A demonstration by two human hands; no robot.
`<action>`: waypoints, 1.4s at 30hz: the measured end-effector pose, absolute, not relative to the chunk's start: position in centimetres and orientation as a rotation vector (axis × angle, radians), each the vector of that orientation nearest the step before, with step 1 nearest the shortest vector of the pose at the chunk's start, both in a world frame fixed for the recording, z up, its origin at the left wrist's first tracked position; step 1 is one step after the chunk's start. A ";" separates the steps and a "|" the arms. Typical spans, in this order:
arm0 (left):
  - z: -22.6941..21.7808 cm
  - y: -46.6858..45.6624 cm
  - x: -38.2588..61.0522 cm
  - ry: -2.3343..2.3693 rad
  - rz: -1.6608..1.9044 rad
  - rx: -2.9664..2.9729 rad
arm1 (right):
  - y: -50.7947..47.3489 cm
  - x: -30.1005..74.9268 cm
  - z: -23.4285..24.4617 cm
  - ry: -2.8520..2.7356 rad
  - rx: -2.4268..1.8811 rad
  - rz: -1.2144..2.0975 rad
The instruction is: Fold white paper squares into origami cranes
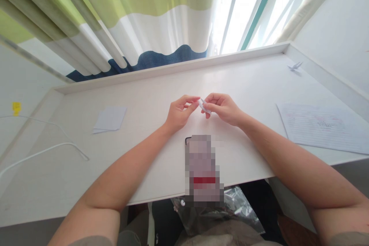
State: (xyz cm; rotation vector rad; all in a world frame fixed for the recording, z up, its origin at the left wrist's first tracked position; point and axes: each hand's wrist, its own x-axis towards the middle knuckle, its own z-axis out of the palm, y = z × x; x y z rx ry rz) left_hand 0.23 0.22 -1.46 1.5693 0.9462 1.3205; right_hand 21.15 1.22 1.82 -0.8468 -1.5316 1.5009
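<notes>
Above the middle of the white desk, a small folded piece of white paper (205, 108) is held between my two hands. My right hand (223, 107) pinches it between thumb and fingers, the other fingers curled beneath. On the other side, my left hand (179, 112) has its thumb and fingertips closed at the paper's left tip. Part of the paper is hidden by my fingers, and its exact folds are too small to make out. A small folded paper figure with pointed ends (294, 67) lies at the desk's far right corner.
White paper squares (110, 119) lie stacked on the left. A written-on lined sheet (319, 125) is on the right. A blurred-out object (201, 165) sits at the front edge, above a clear plastic bag (242, 209). A white cable (62, 144) crosses the left; curtains (167, 4) hang behind.
</notes>
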 end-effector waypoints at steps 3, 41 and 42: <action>-1.8 0.2 0.2 0.987 1.319 1.541 | 1.3 21.3 1.7 -1.522 -0.838 1.510; 0.1 0.3 0.1 0.764 1.233 1.313 | 1.5 22.2 1.4 -1.557 -0.767 1.691; 0.2 0.2 0.0 0.787 1.229 1.323 | 1.5 22.2 1.5 -1.560 -0.773 1.685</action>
